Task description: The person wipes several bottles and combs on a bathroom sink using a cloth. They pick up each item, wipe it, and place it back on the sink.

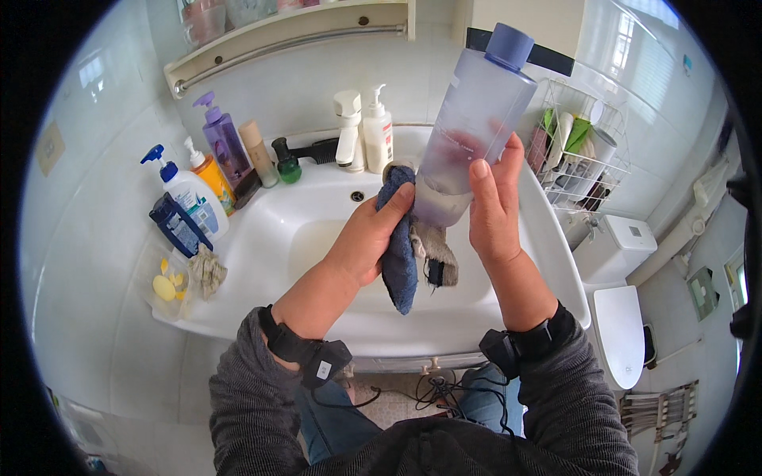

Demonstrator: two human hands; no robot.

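Lilac translucent bottle (479,103), blue-capped, is leaning in the right hand (496,208), which is holding it in a half-open curl, thumb in front, fingers showing through behind. Blue-and-grey cloth (399,258) is touching the bottle's lower end and hanging from the left hand (361,242), which is pinching it beneath the thumb, other fingers hidden. White sink (444,339) is spreading below both hands; white faucet (348,119), I am noting, is standing beyond the left.

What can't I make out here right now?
Head view: fingertips of the left hand, except the thumb's, hidden behind the blue cloth.
Head view: fingers of the right hand behind the frosted bottle, blurred by its wall.
Head view: tops of shelf items, cut off by the upper edge.
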